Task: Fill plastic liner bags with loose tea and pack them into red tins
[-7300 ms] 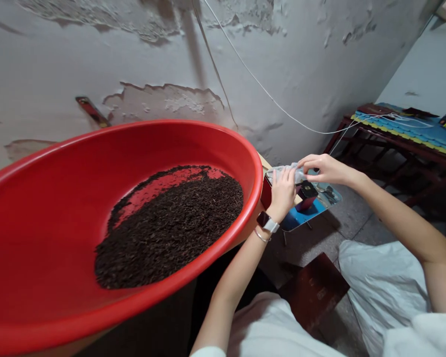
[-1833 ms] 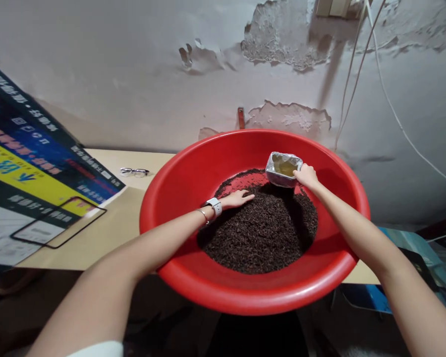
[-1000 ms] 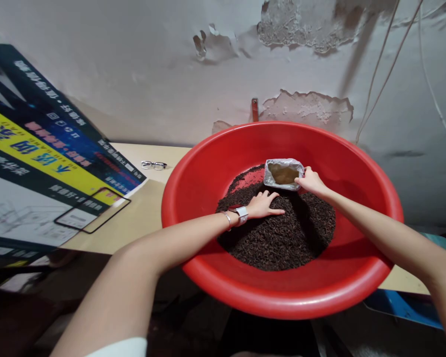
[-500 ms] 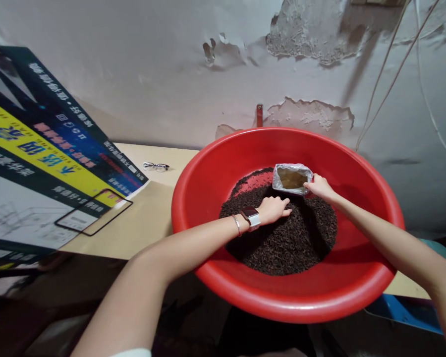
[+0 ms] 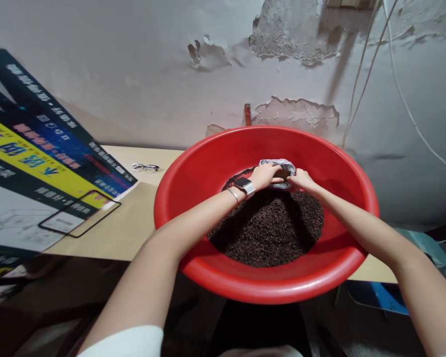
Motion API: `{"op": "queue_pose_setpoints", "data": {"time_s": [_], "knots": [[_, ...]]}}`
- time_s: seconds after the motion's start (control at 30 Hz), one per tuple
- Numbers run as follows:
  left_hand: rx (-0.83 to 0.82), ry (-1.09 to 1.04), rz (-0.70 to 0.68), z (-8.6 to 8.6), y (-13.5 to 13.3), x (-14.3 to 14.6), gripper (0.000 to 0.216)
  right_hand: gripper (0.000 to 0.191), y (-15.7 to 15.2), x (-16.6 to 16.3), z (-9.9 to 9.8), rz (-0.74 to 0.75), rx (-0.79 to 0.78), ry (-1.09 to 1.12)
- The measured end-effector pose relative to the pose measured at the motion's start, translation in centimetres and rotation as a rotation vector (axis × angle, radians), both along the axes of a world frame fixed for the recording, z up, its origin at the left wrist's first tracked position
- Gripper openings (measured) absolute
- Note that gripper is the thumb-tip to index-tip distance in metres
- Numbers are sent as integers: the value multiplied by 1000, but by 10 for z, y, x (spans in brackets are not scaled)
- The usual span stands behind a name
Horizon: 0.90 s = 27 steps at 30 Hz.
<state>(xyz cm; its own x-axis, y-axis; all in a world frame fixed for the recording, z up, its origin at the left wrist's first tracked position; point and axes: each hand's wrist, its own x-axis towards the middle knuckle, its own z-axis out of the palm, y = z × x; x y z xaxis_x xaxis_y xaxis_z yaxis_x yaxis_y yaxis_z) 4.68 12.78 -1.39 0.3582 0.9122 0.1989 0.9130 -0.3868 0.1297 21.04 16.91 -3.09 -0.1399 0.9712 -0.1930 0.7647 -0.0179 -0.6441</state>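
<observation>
A large red plastic basin holds a heap of dark, loose bits that look like tea leaves. Inside it, toward the back, stands a silvery foil-lined bag with its mouth up. My right hand pinches the bag's right rim. My left hand, with a watch on the wrist, reaches over the bag's mouth from the left. Its fingers curl there and hide part of the opening; anything in them is hidden. The lower part of the bag is also partly hidden.
Eyeglasses lie on the pale table left of the basin. A large printed box leans farther left, near a thin black frame. Behind is a peeling wall with hanging cords. A blue stool-like object is at right.
My left hand has risen from the dark heap to the bag's mouth. My right hand still grips the bag, whose opening now looks narrower. The view has shifted slightly to the right.
</observation>
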Motion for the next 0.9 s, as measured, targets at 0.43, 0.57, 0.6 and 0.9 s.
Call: {"op": "queue_pose_setpoints", "data": {"time_s": [0.43,0.57,0.6,0.9], "knots": [[-99,-267,387,-6,-16,-54,33,27,15,9,12,50,262,-180],[-210,-105,313,-22,-20,-44,33,27,16,11,8,37,270,-184],[-260,-92,266,-28,-21,-40,32,28,16,12,8,32,269,-188],[-415,-127,-266,-79,-38,-9,87,30,16,8,3,54,263,-238]]}}
